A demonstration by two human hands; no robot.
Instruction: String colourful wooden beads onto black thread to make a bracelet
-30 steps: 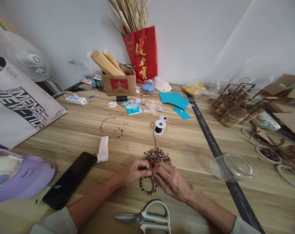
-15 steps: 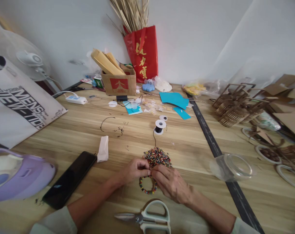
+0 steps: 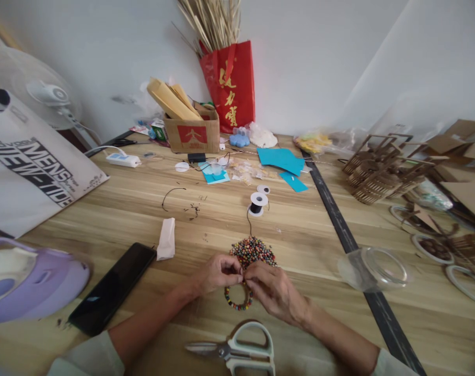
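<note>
Bracelet of multicoloured beads (image 3: 239,307) sits just on the person's side of the meeting fingertips, its round loop showing no long axis. Left hand (image 3: 218,275) and right hand (image 3: 279,292) each pinch thumb to forefinger at its far end, the right fingers closer alongside; loose bead pile (image 3: 254,249) lies just beyond them.
</note>
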